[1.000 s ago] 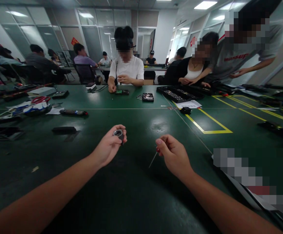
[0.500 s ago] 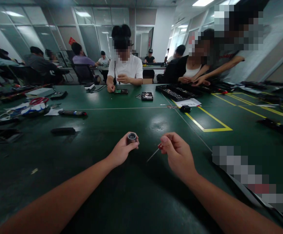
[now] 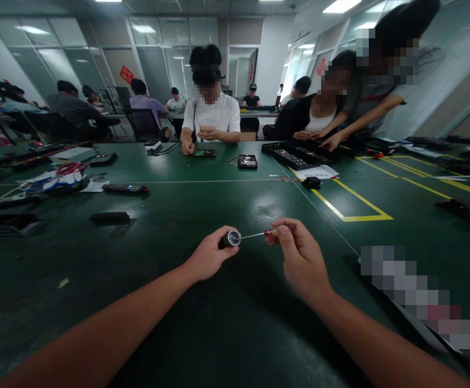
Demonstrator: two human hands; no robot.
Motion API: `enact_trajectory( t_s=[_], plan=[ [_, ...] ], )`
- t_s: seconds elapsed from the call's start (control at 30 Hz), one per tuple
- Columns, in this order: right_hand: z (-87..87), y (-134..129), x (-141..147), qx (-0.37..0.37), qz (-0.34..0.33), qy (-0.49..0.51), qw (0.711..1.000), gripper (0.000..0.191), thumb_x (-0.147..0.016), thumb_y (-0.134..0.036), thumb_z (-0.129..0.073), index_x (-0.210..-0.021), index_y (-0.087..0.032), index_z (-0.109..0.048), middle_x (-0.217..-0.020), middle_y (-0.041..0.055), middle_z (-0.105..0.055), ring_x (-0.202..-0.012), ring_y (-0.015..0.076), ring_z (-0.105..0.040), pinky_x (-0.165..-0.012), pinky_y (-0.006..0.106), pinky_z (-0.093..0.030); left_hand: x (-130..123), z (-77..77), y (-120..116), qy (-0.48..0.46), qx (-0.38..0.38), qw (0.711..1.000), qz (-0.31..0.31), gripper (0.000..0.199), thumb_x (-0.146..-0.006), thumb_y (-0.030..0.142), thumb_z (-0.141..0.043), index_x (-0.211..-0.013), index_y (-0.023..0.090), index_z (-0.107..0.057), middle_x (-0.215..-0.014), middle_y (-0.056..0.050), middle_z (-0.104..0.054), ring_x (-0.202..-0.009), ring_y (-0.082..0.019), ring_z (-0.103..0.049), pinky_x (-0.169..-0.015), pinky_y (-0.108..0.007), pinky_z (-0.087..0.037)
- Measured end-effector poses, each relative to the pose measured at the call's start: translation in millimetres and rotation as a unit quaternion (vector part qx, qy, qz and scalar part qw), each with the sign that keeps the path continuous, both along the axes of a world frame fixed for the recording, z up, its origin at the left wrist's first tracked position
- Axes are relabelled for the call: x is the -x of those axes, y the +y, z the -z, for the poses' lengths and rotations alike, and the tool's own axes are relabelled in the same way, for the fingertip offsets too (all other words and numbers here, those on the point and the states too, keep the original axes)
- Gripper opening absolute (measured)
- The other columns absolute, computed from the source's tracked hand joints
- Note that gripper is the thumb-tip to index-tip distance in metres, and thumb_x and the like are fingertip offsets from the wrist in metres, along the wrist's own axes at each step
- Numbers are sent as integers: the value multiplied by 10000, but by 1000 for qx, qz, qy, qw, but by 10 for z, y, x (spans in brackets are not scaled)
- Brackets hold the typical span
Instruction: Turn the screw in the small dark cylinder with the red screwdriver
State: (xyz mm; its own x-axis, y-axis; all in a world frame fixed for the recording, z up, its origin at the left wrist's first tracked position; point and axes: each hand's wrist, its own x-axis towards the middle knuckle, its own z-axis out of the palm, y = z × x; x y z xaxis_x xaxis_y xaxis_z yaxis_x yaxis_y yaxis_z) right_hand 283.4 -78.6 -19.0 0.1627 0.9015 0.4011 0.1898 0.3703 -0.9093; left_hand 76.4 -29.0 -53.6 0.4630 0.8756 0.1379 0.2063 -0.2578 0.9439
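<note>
Now the right hand (image 3: 305, 256), pinching a screwdriver (image 3: 274, 232), is bringing its tip to the open-ended cylinder (image 3: 232, 237) the left hand (image 3: 207, 254) is gripping; a black tray (image 3: 284, 161) is lying far right.

Cylinder (image 3: 232, 238) in fingers of left hand (image 3: 207, 255), screwdriver (image 3: 274, 231) in fingers of right hand (image 3: 304, 260) to its right, tip at cylinder's open end, 2 hands above table (image 3: 214, 339). Left of left fingers, farther out: bar (image 3: 109, 217), tool (image 3: 125, 188) behind it, pile (image 3: 67, 182) left of tool. Beyond right fingers: block (image 3: 312, 182), sheet (image 3: 320, 172) behind it, tray (image 3: 285, 155) farther back, case (image 3: 247, 161) left of tray.
</note>
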Motion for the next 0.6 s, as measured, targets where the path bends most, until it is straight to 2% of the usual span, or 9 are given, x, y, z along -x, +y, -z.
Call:
enact_trajectory(
  t_s=[0.33,0.6],
  plan=[
    [-12,-2,-21,12,38,-80,996,245,-1001,-437,-514,-1016,-221,-628,-815,29,-688,-755,184,-658,-708,327,-520,-16,6,-2,4,-16,1000,-5,221,-822,185,-649,-1042,192,-634,-1002,-30,-626,-961,-211,-576,-883,-337,-412],
    [11,-67,-25,0,-28,-135,990,218,-1031,-406,-466,-1093,-232,-582,-682,-28,-614,-610,153,-597,-588,285,-451,-30,-36,-36,26,-39,998,-41,175,-817,169,-654,-990,173,-625,-954,-29,-625,-909,-197,-575,-842,-317,-425]
  ],
)
